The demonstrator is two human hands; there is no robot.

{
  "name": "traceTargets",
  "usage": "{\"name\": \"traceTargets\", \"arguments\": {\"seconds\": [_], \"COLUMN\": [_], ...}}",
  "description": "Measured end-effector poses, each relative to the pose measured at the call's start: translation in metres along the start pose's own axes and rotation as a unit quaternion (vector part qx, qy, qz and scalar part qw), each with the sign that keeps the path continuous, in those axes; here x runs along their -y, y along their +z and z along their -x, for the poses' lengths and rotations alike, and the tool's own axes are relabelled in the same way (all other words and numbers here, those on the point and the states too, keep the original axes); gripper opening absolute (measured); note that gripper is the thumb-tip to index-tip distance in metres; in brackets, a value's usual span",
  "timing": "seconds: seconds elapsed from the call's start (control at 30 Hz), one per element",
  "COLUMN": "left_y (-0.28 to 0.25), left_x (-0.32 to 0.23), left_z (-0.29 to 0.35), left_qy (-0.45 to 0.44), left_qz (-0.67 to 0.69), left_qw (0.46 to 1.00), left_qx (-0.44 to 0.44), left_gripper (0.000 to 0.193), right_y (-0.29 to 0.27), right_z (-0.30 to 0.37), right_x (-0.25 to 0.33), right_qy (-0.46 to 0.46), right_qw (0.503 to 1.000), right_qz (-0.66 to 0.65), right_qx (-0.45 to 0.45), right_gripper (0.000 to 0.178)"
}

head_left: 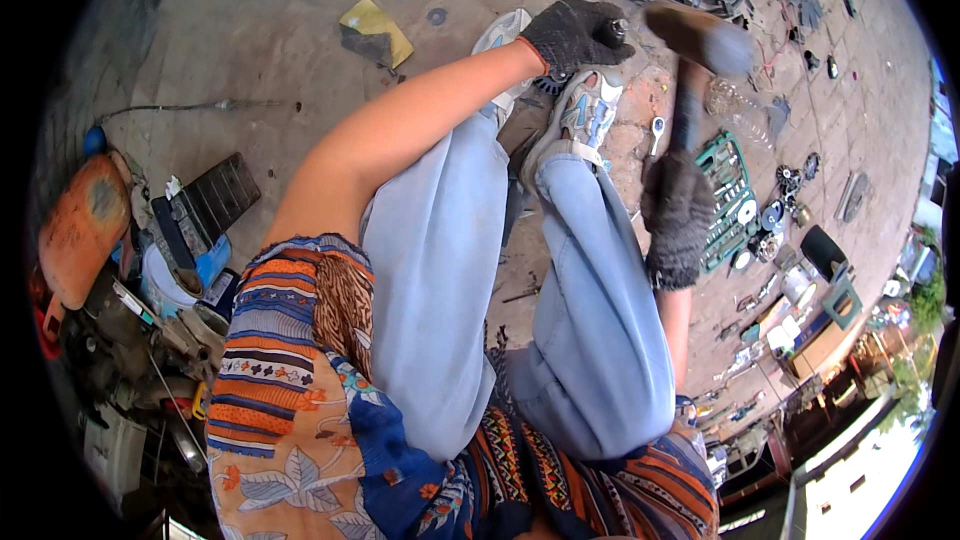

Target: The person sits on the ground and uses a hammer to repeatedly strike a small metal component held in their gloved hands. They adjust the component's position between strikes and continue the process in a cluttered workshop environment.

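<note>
Patterned sleeve low in frame; gloved right hand [678,212] grips a blurred wooden-handled hammer [700,40], risking the gloved left hand [572,32] clutching a dark metal punch [611,32].

Both the left hand [572,33] and the right hand [678,218] wear dark grey knitted gloves; above the pale blue trousers [440,270], white-and-blue trainers [585,115]; below them, a patterned orange-and-blue short-sleeved shirt [300,380]

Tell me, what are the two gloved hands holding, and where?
The right hand holds a hammer low on its handle. The left hand closes around a small dark metal part, its end poking out.
</note>
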State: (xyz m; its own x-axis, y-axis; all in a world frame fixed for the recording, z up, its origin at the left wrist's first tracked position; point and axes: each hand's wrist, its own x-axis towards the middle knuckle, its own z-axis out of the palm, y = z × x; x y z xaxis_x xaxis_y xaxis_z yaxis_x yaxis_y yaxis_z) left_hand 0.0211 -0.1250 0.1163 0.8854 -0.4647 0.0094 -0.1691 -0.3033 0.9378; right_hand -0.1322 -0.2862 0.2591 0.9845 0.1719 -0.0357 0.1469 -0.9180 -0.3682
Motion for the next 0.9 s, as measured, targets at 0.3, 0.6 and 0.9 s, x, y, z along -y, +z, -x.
{"name": "traceTargets", "arguments": {"seconds": [0.3,0.6,0.9], "left_y": [-0.01,-0.013,-0.024], "left_x": [0.019,0.022,-0.005], "left_z": [0.002,-0.01,-0.001], "left_qy": [0.022,-0.056,-0.093], "left_qz": [0.047,0.074,0.202], "left_qw": [0.995,0.985,0.973], "left_qx": [-0.083,-0.146,-0.069], "left_gripper": [0.033,0.047,0.033], "right_y": [-0.002,0.007,0.0], "right_z": [-0.005,0.014,0.009], "right_x": [0.026,0.011,0.022], "right_qy": [0.441,0.355,0.445], "right_qw": [0.803,0.861,0.802], "right_qz": [-0.402,-0.364,-0.398], "right_qx": [0.004,0.027,-0.009], "right_gripper": [0.039,0.038,0.047]}}
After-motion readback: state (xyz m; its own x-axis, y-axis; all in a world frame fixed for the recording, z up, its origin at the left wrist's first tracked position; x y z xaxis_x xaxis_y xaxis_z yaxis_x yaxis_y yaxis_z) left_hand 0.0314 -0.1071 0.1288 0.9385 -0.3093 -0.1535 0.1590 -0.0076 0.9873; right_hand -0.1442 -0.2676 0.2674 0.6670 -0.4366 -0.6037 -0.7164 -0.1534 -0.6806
